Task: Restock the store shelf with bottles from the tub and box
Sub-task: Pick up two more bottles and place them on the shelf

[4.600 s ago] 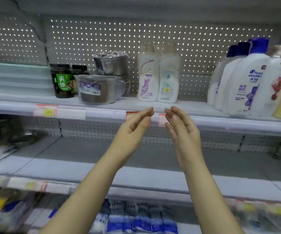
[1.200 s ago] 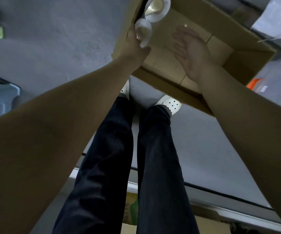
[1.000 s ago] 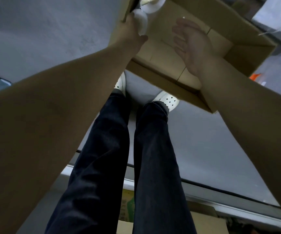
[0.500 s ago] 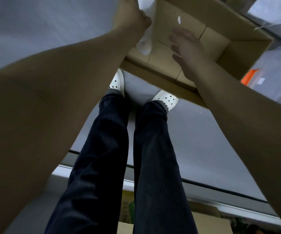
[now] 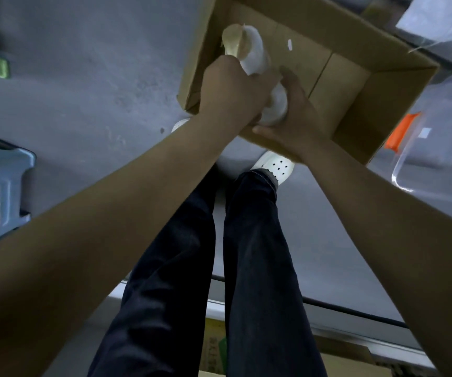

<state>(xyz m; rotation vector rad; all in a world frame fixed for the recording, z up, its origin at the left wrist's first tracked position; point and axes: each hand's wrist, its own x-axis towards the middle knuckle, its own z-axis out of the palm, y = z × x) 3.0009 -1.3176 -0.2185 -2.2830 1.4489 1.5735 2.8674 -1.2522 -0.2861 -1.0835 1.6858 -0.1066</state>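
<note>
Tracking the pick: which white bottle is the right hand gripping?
The nearer white bottle, between right hand and left hand; the farther white bottle, showing a beige cap, sits in the cardboard box corner.

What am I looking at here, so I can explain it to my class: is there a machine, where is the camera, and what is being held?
No machine: each grip is a person's bare hand. One camera, worn on the head, looks down past dark trousers at a cardboard box on the grey floor. The left hand and right hand together hold a white bottle. A second bottle, beige-capped, shows in the box's corner. A clear tub lies beside the box.
</note>
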